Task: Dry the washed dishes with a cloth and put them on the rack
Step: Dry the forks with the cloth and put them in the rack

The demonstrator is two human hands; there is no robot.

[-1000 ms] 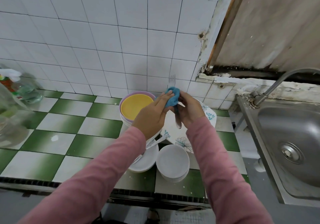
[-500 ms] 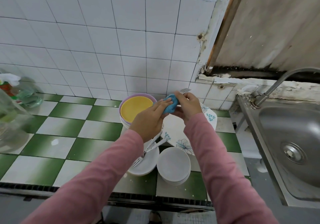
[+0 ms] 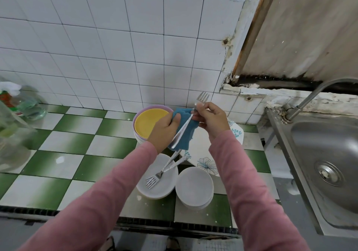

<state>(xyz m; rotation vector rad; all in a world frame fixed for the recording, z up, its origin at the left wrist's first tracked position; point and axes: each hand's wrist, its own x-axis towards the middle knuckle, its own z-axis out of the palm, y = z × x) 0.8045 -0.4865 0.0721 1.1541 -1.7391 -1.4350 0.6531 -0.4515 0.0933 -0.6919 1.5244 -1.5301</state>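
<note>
My right hand (image 3: pixel 212 121) pinches a steel fork (image 3: pixel 201 98) near its neck, tines up toward the wall tiles. Its handle slants down across a blue cloth (image 3: pixel 185 134) that my left hand (image 3: pixel 164 130) grips. Below them, two more forks (image 3: pixel 155 179) lie in a white bowl (image 3: pixel 168 186), beside a stack of white bowls (image 3: pixel 194 187). A yellow plate (image 3: pixel 149 121) sits in a purple bowl behind my left hand. A flowered white plate (image 3: pixel 203 154) lies under my right forearm.
The dishes stand on a green-and-white tiled counter (image 3: pixel 77 144). A steel sink (image 3: pixel 325 161) with a tap (image 3: pixel 310 99) is at the right. Plastic bottles (image 3: pixel 21 105) stand at the far left against the tiled wall. No rack is in view.
The fork has slid up out of the cloth, so its handle is now bared across the cloth. The cloth has opened out in my left hand.
</note>
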